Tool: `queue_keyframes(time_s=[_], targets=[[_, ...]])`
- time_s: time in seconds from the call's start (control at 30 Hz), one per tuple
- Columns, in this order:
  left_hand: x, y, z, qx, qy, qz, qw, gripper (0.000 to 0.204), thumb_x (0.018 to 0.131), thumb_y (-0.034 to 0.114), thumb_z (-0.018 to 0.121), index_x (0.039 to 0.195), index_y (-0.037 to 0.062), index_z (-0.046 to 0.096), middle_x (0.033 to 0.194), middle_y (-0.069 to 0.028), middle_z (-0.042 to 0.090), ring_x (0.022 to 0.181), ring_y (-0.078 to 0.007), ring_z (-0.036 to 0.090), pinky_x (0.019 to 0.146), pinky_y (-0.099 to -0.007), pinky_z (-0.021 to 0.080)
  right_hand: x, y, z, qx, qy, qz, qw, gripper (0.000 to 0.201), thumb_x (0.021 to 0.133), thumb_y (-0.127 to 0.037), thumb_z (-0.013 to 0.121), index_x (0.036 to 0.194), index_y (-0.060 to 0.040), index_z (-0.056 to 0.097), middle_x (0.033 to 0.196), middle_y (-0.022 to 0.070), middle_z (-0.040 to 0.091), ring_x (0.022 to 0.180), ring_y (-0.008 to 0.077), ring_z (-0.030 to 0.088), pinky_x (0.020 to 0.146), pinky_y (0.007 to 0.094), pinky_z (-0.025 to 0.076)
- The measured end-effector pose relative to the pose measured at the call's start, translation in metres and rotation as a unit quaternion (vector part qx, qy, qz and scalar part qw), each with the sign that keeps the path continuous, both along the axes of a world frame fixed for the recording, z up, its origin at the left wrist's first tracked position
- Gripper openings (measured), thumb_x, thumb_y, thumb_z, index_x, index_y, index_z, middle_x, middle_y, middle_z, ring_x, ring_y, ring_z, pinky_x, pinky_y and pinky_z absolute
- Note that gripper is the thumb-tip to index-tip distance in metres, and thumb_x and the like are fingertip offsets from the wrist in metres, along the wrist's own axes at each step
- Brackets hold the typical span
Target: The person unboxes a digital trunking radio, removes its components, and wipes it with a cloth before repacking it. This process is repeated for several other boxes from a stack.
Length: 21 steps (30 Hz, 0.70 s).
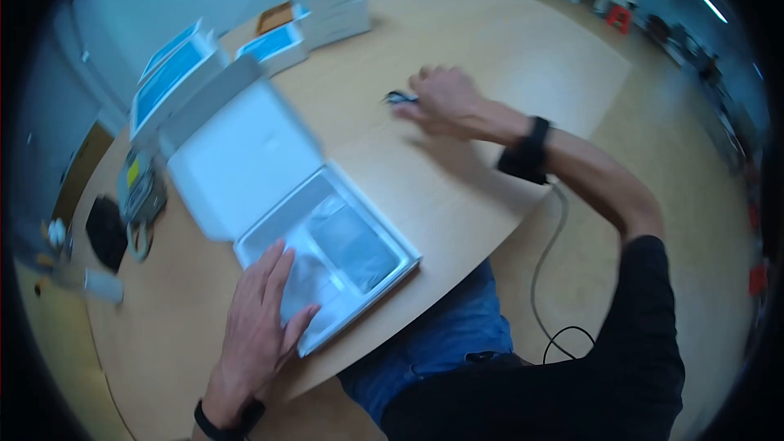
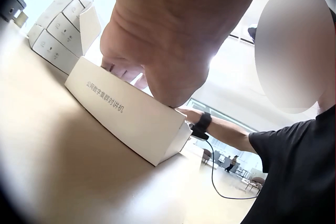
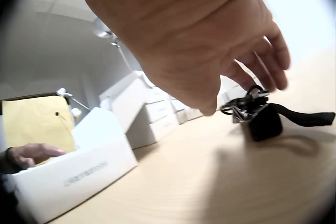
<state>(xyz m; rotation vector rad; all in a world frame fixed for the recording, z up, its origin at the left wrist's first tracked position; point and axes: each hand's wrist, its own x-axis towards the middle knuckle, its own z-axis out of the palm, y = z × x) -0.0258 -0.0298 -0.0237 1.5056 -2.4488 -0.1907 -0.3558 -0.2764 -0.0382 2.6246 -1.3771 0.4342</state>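
A white box (image 1: 265,147) lies with its lid folded back, its tray holding a grey rectangular item (image 1: 355,243) under what looks like clear wrap. My left hand (image 1: 257,310) rests over the box's near left edge, fingers straight and reaching onto the tray. Printed characters mark the box's side wall (image 2: 123,111) in the left wrist view. Further out on the table, my right hand (image 1: 449,102) is at a small bundle of black cable (image 3: 254,111) with metal ends, a black block and a strap. Its fingers (image 3: 262,66) are spread above the bundle, thumb apart from it.
Stacked white boxes (image 1: 339,12) stand at the back, with more blue-topped ones (image 1: 171,82) behind the lid. A grey-green pouch (image 1: 140,188) and a black item (image 1: 106,233) lie on the left. The table edge curves past my lap, and a grey cable (image 1: 539,265) hangs beside it.
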Motion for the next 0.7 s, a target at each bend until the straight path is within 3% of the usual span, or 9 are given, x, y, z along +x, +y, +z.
queue_keyframes(time_s=[0.03,0.07,0.17,0.23,0.27,0.33,0.43,0.53,0.7], targets=[[0.003,0.000,0.002,0.001,0.006,-0.005,1.000,0.071,0.092,0.023,0.073,0.151,0.0017,0.040,0.155,-0.0234,0.042,0.138,-0.0422,0.046,0.114,-0.0488,0.039,0.007,0.012,0.012,-0.066,-0.055,0.080,0.993,0.039,0.100,-0.038,0.063,0.098,0.0017,0.066,0.096,0.0210,0.071,0.083,0.0400,0.070,0.074,0.0489,0.055],[0.004,0.001,0.003,0.016,0.000,0.036,0.999,0.071,0.092,0.023,0.073,0.151,0.0017,0.040,0.155,-0.0234,0.042,0.138,-0.0422,0.046,0.114,-0.0488,0.039,0.024,0.036,0.033,0.030,-0.103,0.127,0.986,0.036,0.100,-0.035,0.063,0.099,0.0016,0.065,0.097,0.0211,0.070,0.084,0.0398,0.070,0.075,0.0487,0.056],[0.008,-0.003,0.006,0.021,0.017,-0.007,1.000,0.073,0.090,0.024,0.076,0.150,0.0018,0.041,0.152,-0.0223,0.045,0.136,-0.0410,0.047,0.113,-0.0484,0.040,0.065,0.087,0.043,0.234,-0.186,0.302,0.905,0.033,0.098,-0.031,0.066,0.099,0.0022,0.064,0.098,0.0212,0.068,0.090,0.0393,0.068,0.082,0.0471,0.056],[-0.003,-0.006,0.006,0.032,0.030,0.020,0.999,0.073,0.090,0.024,0.076,0.149,0.0005,0.041,0.149,-0.0222,0.047,0.135,-0.0419,0.048,0.113,-0.0479,0.040,0.087,0.092,0.027,0.074,-0.069,0.394,0.913,0.032,0.094,-0.031,0.070,0.100,0.0004,0.065,0.099,0.0182,0.069,0.104,0.0348,0.065,0.091,0.0453,0.053],[-0.006,-0.004,0.003,0.036,0.043,0.035,0.998,0.076,0.090,0.027,0.076,0.150,0.0002,0.039,0.149,-0.0247,0.046,0.134,-0.0434,0.048,0.113,-0.0484,0.039,0.094,0.097,0.034,0.049,0.031,0.387,0.920,0.039,0.090,-0.034,0.074,0.106,-0.0007,0.063,0.109,0.0129,0.067,0.109,0.0283,0.062,0.088,0.0403,0.050],[-0.018,0.000,0.005,0.025,0.051,0.018,0.998,0.077,0.089,0.031,0.076,0.148,-0.0024,0.039,0.146,-0.0272,0.046,0.131,-0.0445,0.048,0.111,-0.0496,0.040,0.111,0.092,0.042,0.139,0.164,0.333,0.918,0.057,0.075,-0.048,0.084,0.102,-0.0019,0.066,0.098,0.0115,0.069,0.104,0.0281,0.065,0.087,0.0398,0.047],[-0.027,0.014,-0.003,0.027,0.025,0.024,0.999,0.084,0.089,0.040,0.075,0.148,-0.0060,0.036,0.145,-0.0312,0.044,0.134,-0.0469,0.045,0.114,-0.0542,0.035,0.127,0.085,0.042,0.233,0.186,0.341,0.892,0.064,0.065,-0.048,0.091,0.101,-0.0015,0.067,0.094,0.0112,0.071,0.106,0.0290,0.067,0.090,0.0424,0.047],[-0.024,0.014,-0.021,-0.001,-0.044,0.038,0.998,0.090,0.092,0.045,0.069,0.151,-0.0087,0.029,0.148,-0.0308,0.041,0.142,-0.0466,0.037,0.121,-0.0585,0.021,0.133,0.094,0.041,0.231,0.165,0.292,0.913,0.069,0.059,-0.046,0.094,0.104,-0.0009,0.068,0.095,0.0127,0.071,0.109,0.0284,0.067,0.094,0.0456,0.046],[-0.026,0.014,-0.017,0.007,-0.029,0.034,0.999,0.092,0.092,0.045,0.070,0.153,-0.0092,0.025,0.148,-0.0319,0.040,0.143,-0.0459,0.036,0.121,-0.0581,0.022,0.122,0.093,0.042,0.264,0.118,0.321,0.902,0.070,0.060,-0.039,0.095,0.107,0.0037,0.066,0.107,0.0210,0.066,0.109,0.0388,0.063,0.090,0.0481,0.051]])
